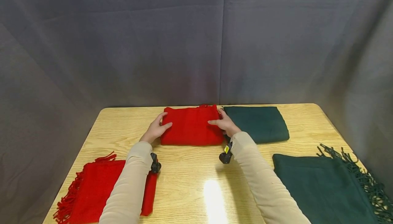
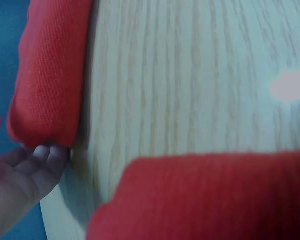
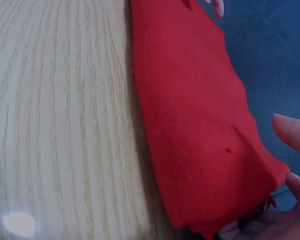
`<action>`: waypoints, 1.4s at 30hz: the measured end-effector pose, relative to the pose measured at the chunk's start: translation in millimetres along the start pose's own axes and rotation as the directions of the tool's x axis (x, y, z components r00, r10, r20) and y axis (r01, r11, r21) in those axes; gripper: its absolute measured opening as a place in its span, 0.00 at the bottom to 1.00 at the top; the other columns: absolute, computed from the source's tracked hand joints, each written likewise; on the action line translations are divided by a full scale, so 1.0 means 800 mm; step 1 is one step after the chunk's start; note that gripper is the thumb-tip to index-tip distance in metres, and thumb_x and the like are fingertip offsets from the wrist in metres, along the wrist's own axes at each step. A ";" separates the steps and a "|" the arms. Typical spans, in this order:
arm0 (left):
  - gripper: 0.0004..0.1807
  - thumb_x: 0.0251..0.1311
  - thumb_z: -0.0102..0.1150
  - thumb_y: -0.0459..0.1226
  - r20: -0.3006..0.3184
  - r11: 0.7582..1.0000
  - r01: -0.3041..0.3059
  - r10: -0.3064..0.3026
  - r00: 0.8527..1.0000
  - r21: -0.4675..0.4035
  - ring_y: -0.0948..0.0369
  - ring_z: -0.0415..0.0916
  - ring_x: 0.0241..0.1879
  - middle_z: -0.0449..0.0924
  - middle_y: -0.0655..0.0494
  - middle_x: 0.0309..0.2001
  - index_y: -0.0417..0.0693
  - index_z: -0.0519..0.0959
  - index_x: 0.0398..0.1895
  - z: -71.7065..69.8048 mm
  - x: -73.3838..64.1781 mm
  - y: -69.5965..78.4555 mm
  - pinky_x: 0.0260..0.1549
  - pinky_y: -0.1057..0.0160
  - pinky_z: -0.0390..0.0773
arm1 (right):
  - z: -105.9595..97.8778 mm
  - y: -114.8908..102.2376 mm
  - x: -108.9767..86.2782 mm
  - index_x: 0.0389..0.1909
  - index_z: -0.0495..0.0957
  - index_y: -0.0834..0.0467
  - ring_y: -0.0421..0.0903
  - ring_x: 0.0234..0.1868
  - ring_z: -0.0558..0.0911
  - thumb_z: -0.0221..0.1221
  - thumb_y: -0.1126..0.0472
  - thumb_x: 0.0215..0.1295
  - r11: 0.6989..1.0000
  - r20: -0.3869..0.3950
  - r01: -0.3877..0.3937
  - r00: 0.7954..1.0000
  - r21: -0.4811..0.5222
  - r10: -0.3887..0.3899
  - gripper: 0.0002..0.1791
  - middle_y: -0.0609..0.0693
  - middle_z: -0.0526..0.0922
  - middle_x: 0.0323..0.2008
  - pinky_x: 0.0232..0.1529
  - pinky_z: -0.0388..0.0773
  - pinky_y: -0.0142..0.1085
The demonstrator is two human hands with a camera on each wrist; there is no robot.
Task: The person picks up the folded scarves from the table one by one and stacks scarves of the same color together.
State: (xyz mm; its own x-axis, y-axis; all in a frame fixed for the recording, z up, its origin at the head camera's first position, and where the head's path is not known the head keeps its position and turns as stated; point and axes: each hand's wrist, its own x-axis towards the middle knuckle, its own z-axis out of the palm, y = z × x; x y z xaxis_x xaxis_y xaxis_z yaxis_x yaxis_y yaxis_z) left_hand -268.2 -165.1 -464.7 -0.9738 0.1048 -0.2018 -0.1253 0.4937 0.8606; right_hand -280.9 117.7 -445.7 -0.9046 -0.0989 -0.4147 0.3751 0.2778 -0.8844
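Far left of the table [image 1: 184, 176], low: fringed red cloth [image 1: 95, 186], partly hidden by the left sleeve [image 1: 126, 183]. Left wrist view catches only its blurred edge, no fringe.

Next, left hand [image 1: 153, 130] at the left end of the folded red cloth [image 1: 191, 128], which lies at the table's back edge, middle. Head view: thumb and fingers spread wide. Left wrist view adds several fingers reaching under that end, tips hidden; no grip visible.

Right hand [image 1: 227, 124] at the cloth's right end, also spread. Head view has the thumb over the red top; right wrist view shows the thumb apart from the index finger, the latter at the corner, other fingers low by the end. It also shows red tassels [image 3: 270, 202] there and a bit of the left hand at the top.

Folded green cloth [image 1: 258, 125] just beside, to the right. Far right, lower: fringed green cloth [image 1: 322, 190], tassels toward the table's right edge. Both green cloths identifiable in head view only.
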 end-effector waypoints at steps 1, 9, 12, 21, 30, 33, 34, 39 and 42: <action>0.34 0.62 0.52 0.40 0.003 1.000 -0.003 0.003 1.000 0.005 0.46 0.68 0.49 0.64 0.39 0.57 0.50 0.52 0.68 0.000 0.000 0.000 0.44 0.52 0.74 | 0.000 0.000 0.000 0.68 0.47 0.47 0.59 0.59 0.63 0.61 0.61 0.56 1.000 0.002 0.001 1.000 -0.001 -0.001 0.43 0.57 0.57 0.64 0.53 0.64 0.57; 0.34 0.61 0.53 0.40 0.037 0.999 0.006 -0.005 0.999 -0.045 0.44 0.66 0.53 0.59 0.40 0.61 0.51 0.51 0.69 0.001 0.003 -0.004 0.48 0.49 0.71 | 0.000 0.003 -0.002 0.68 0.46 0.44 0.59 0.56 0.65 0.64 0.58 0.53 0.999 0.025 0.010 1.000 -0.032 -0.009 0.47 0.57 0.58 0.63 0.48 0.68 0.56; 0.35 0.60 0.54 0.41 0.044 0.999 0.007 -0.005 0.999 -0.046 0.44 0.64 0.55 0.58 0.41 0.63 0.51 0.51 0.69 0.001 0.004 -0.004 0.50 0.48 0.69 | 0.001 0.003 -0.003 0.69 0.45 0.42 0.58 0.58 0.63 0.62 0.60 0.54 0.999 0.026 0.002 1.000 -0.032 -0.001 0.47 0.56 0.57 0.64 0.52 0.65 0.57; 0.37 0.57 0.57 0.41 0.039 1.000 0.020 -0.020 0.999 -0.008 0.45 0.58 0.58 0.55 0.42 0.64 0.55 0.52 0.68 0.006 0.002 0.001 0.53 0.47 0.65 | 0.007 -0.003 -0.005 0.69 0.48 0.45 0.56 0.62 0.56 0.62 0.64 0.52 0.992 0.040 0.063 0.997 -0.113 -0.059 0.46 0.56 0.54 0.65 0.58 0.61 0.52; 0.35 0.57 0.55 0.37 0.020 1.000 -0.005 0.005 1.000 0.004 0.44 0.58 0.58 0.56 0.39 0.64 0.51 0.53 0.68 0.014 0.004 -0.002 0.54 0.46 0.62 | 0.009 0.006 -0.005 0.68 0.52 0.47 0.58 0.60 0.60 0.59 0.66 0.55 0.999 0.025 0.005 1.000 -0.033 -0.004 0.41 0.57 0.53 0.65 0.56 0.64 0.52; 0.37 0.55 0.55 0.34 0.013 1.000 0.028 -0.028 1.000 -0.015 0.44 0.58 0.58 0.55 0.40 0.63 0.53 0.53 0.68 0.015 0.004 -0.002 0.52 0.46 0.64 | 0.011 0.009 -0.004 0.67 0.55 0.49 0.57 0.59 0.60 0.56 0.65 0.57 1.000 0.014 -0.006 1.000 -0.001 0.006 0.36 0.57 0.54 0.65 0.56 0.64 0.51; 0.38 0.54 0.55 0.33 0.011 0.999 0.042 -0.042 0.999 -0.024 0.44 0.58 0.58 0.55 0.41 0.63 0.54 0.53 0.68 0.015 0.004 -0.002 0.51 0.46 0.65 | 0.011 0.010 -0.004 0.66 0.56 0.50 0.56 0.59 0.60 0.56 0.65 0.58 1.000 0.006 -0.005 1.000 0.010 0.005 0.35 0.57 0.54 0.65 0.56 0.64 0.51; 0.41 0.51 0.56 0.30 0.018 0.997 0.058 -0.058 0.998 -0.046 0.44 0.57 0.58 0.54 0.41 0.63 0.53 0.51 0.68 0.013 0.004 0.000 0.50 0.45 0.67 | 0.012 0.013 0.001 0.65 0.59 0.54 0.56 0.57 0.62 0.55 0.68 0.56 0.999 -0.039 0.041 0.998 0.007 -0.041 0.33 0.57 0.57 0.64 0.56 0.65 0.48; 0.41 0.51 0.56 0.29 0.027 0.998 0.049 -0.048 0.998 -0.044 0.44 0.57 0.57 0.55 0.40 0.62 0.51 0.51 0.68 0.012 0.004 0.003 0.51 0.45 0.66 | 0.011 0.014 0.002 0.64 0.60 0.55 0.56 0.58 0.62 0.55 0.69 0.55 0.998 -0.061 0.064 0.996 -0.010 -0.065 0.34 0.57 0.57 0.64 0.57 0.64 0.47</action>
State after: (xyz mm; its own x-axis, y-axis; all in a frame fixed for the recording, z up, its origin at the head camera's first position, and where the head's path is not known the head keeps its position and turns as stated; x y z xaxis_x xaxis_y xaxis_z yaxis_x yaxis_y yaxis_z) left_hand -269.4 -155.2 -468.1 -0.9611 0.1046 -0.2555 -0.1811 0.4598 0.8694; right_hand -276.6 111.9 -458.4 -0.9376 -0.0582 -0.3428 0.3142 0.2806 -0.9069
